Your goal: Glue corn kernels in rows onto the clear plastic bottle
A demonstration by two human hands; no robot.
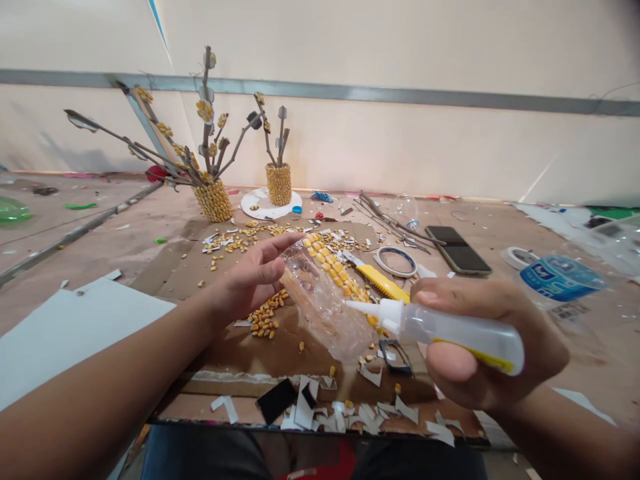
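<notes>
A person's left hand (257, 273) steadies a clear plastic bottle (325, 303) lying tilted over a sheet of brown cardboard (260, 347), its grip closed lightly about the bottle's far end with fingers extended, while the right hand (480, 340) holds a small glue bottle (450, 330) in a firm grip, thumb on top, its white nozzle touching the plastic bottle's near side. A single row of corn kernels (333, 263) already runs along the plastic bottle, which stays the landmark here: just left of it lies one loose heap of kernels (265, 320), with more scattered behind; just right of it, one yellow utility knife (377, 280), one roll of tape (396, 261) and, farther right, one dark phone (457, 250). Well behind the bottle stand two kernel-covered pots (214, 200) holding bare twigs, the second (279, 183) on a white disc. In front of it, torn white paper scraps (350, 410) litter the cardboard's edge. A second tape roll appears to sit far right, though the wide lens blurs it. The risks, judged from this frame: too hard a squeeze could flood glue over the smooth plastic and onto the left hand's fingers, and the thin bottle may buckle or roll under the nozzle, knocking the set kernels loose.
</notes>
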